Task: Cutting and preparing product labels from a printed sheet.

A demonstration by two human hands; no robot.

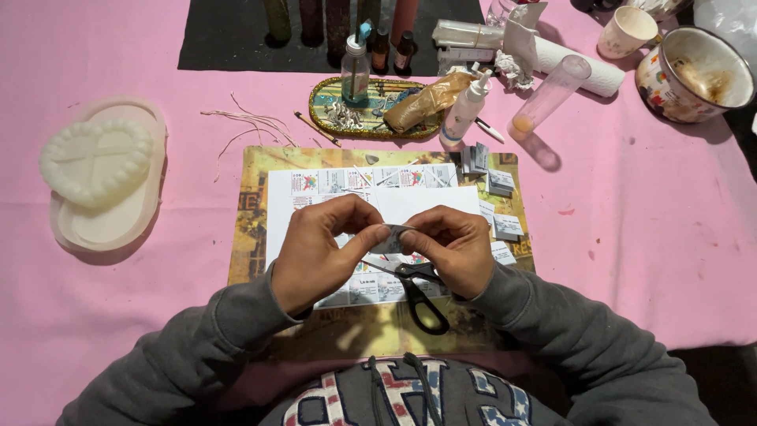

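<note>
Both hands meet over the printed sheet (315, 193): my left hand (327, 248) and right hand (453, 246) each pinch an edge of a small paper cutout (392, 238) between thumb and fingertips, held just above the black scissors (418, 292). I judge the cutout very light, thin and floppy, easy to crease or tear; best gripped at its edges, gently. More cut pieces (498, 207) lie to the right on the table (646, 221).

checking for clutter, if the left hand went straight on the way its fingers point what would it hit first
The left hand points right, toward the small paper piece pinched between both hands; just past it is the right hand. So it would likely meet that paper, then those fingers.
</note>
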